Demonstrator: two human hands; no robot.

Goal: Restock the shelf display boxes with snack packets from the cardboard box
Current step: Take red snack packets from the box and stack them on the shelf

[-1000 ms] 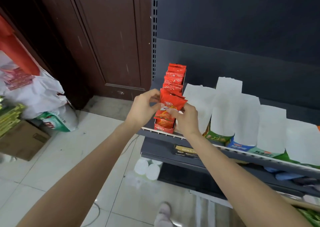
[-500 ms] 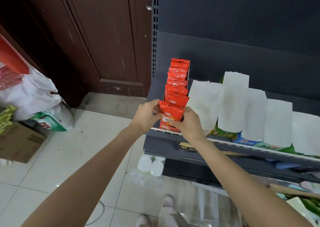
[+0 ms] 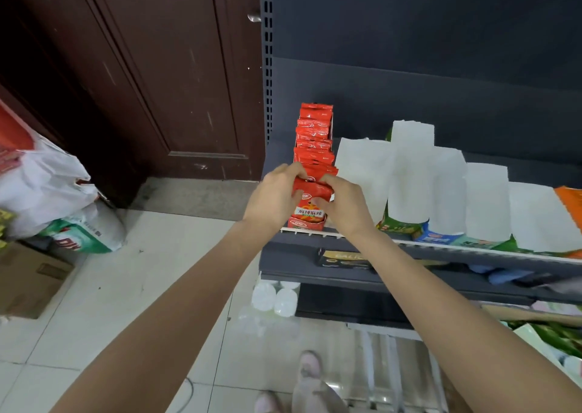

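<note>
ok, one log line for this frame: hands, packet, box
left hand: grips red packet | right hand: grips same packet | packet: at front of red display box | shelf

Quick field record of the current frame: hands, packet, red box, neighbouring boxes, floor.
left hand: grips the front red packet's left side
right hand: grips the same packet's right side
packet: red, at the front of the row, partly down in the red box
red box: at the shelf's left end, filled with a row of red packets
neighbouring boxes: to the right, white flaps raised, contents hidden
cardboard box: on the floor, far left
</note>
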